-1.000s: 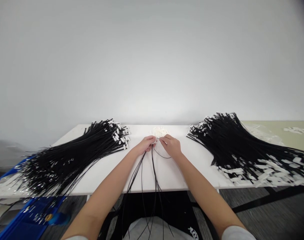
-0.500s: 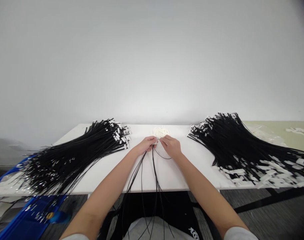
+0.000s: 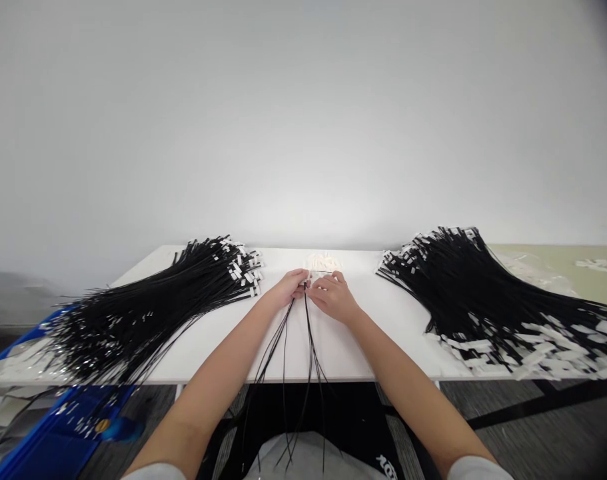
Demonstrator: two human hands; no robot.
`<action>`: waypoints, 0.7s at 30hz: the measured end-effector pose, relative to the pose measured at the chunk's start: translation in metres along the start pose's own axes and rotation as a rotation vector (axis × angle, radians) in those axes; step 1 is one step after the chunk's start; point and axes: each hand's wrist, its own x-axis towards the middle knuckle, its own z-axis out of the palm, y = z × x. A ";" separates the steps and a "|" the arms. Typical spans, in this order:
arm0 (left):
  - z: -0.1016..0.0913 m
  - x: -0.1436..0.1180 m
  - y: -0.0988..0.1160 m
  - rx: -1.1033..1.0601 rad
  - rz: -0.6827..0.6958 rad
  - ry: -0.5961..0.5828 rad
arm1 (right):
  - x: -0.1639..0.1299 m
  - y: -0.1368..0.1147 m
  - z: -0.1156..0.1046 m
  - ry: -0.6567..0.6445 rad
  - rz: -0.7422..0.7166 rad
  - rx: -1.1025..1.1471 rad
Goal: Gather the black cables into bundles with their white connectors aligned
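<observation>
Over the middle of the white table (image 3: 333, 363), my left hand (image 3: 289, 288) is closed on several thin black wires (image 3: 310, 340), which hang down past the table's front edge toward my lap. A small white piece shows at its fingertips, partly hidden by the fingers. My right hand (image 3: 334, 297) is closed just beside it, its fingertips meeting the left hand's. One black wire stretches level from the left fingertips to the top of the right hand. Just behind both hands lies a small pile of white pieces (image 3: 324, 261).
To the left spreads a big bundle of black wires (image 3: 153, 313) with white connectors and bare shiny ends. Another bundle (image 3: 463, 287) with white ends lies to the right. A blue bin (image 3: 63, 440) stands below left. White pieces (image 3: 598, 265) rest on a greenish surface at far right.
My right hand has moved slightly left and closer to the left hand. The wire that looped below it now runs level above the fingers. My left hand stays nearly in place.
</observation>
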 end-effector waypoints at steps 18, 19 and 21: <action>0.001 -0.002 0.002 -0.045 -0.026 -0.054 | -0.001 0.004 0.014 0.023 -0.096 -0.044; 0.001 -0.002 0.002 -0.045 -0.027 -0.053 | -0.001 0.005 0.014 0.033 -0.094 -0.040; 0.001 -0.001 0.001 -0.045 -0.027 -0.052 | -0.002 0.006 0.016 0.045 -0.088 -0.027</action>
